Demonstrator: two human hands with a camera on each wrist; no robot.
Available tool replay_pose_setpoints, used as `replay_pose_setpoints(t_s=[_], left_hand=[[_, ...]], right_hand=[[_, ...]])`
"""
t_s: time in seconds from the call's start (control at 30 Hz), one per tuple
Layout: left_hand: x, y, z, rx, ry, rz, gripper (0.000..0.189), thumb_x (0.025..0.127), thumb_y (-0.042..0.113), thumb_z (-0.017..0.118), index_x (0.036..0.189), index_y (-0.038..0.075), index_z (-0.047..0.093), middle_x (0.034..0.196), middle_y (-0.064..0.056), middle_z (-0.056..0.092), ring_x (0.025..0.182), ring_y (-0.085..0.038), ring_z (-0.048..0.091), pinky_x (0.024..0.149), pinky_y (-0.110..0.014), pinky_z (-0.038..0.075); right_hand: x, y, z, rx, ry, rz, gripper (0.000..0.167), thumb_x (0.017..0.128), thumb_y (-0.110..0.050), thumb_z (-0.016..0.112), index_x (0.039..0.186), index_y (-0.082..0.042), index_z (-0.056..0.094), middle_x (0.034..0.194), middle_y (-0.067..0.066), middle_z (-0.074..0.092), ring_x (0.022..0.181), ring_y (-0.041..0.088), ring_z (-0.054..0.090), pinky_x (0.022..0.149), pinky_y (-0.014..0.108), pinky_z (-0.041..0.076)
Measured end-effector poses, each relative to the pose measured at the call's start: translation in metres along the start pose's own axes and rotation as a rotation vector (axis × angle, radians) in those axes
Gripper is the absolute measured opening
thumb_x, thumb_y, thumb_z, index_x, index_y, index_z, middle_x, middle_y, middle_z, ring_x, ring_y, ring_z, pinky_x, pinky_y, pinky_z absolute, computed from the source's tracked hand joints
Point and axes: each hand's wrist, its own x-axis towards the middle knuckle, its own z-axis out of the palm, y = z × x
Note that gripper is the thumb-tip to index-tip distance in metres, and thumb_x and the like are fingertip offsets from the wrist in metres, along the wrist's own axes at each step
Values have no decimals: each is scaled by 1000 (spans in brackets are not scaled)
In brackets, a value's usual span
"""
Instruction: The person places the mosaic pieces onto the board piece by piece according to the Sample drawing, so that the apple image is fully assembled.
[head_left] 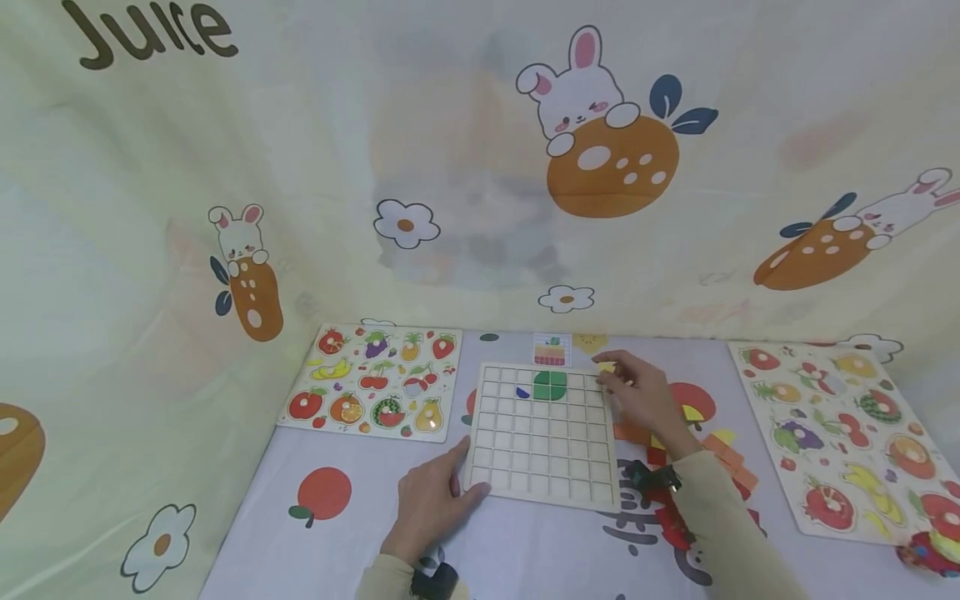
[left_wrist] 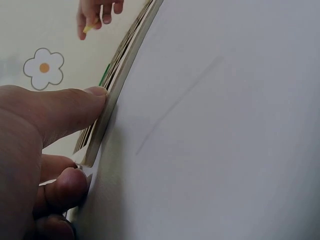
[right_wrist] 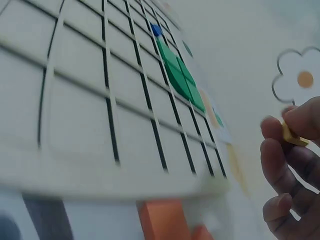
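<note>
A pale square grid board (head_left: 540,442) lies before me on the table. My left hand (head_left: 431,500) holds its near left corner, thumb (left_wrist: 85,102) against the front edge and fingers along the left side. Over the far right corner, my right hand (head_left: 645,396) pinches a small yellow piece (right_wrist: 294,137) between thumb and fingertips. Several green rounded pieces (head_left: 550,385) sit together in the board's far rows. Left of them is a small blue piece (head_left: 522,392). Just behind the board is a small picture card (head_left: 551,350) with a coloured grid pattern.
Loose orange pieces (head_left: 723,454) and red pieces (head_left: 672,521) lie right of the board, partly beneath the right forearm. Fruit puzzle boards flank the area, one at left (head_left: 375,383), one at right (head_left: 847,442). A printed curtain (head_left: 465,125) hangs behind the table.
</note>
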Motion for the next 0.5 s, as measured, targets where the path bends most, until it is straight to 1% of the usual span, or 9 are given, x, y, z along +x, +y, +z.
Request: replay_pose_setpoints(t_s=[0.03,0.1,0.17,0.27,0.33,0.4,0.43,0.5], left_hand=[[0,0,0,-1,1,0,74,88,55,81,152,25,60,61,14,46,55,-3,38,58,-25,28],[-1,0,0,-2,4,0,74,87,54,81,152,25,60,61,14,45,55,-3,37,58,-25,28],[0,0,0,-2,6,-3,74,87,54,82,152,25,60,61,14,46,55,-3,38,58,-25,28],[0,0,-1,-2,5,-5,74,87,54,81,152,25,60,61,14,46,55,-3,38,58,-25,28],[0,0,-1,-2,3,-4,74,88,55,81,152,25,60,61,14,46,55,-3,38,58,-25,28],[0,0,-1,-2,0,-3,74,88,54,81,152,25,60,62,14,46,55,-3,38,58,-25,28],[0,0,-1,-2,0,-2,74,88,54,81,152,24,60,62,14,46,55,-3,38,58,-25,28],[0,0,-1,-2,-1,2,74,88,54,81,152,24,60,62,14,46,55,-3,38,58,-25,28]], right_hand=[[0,-2,3,11,3,-12,30,106,-22,62,136,-16,65,101,11,73,88,26,62,66,31,46],[1,-5,10,44,12,-53,30,106,-21,65,135,-15,63,100,10,78,85,26,67,68,30,47],[1,-9,18,80,17,-90,30,105,-20,67,135,-14,63,100,10,81,84,25,71,74,30,48],[2,-15,29,120,14,-137,32,103,-20,71,134,-13,66,97,11,82,84,26,74,85,36,48],[2,-20,37,120,0,-132,33,101,-22,75,133,-14,69,97,8,82,87,22,74,91,40,47],[2,-26,45,128,-16,-122,34,98,-23,79,129,-14,72,95,6,82,88,20,74,94,43,48],[2,-29,49,135,-18,-114,34,96,-23,81,128,-14,74,94,5,82,88,19,73,94,43,48],[2,-36,58,145,-18,-110,35,92,-23,85,124,-13,76,92,2,82,87,17,73,94,39,50]])
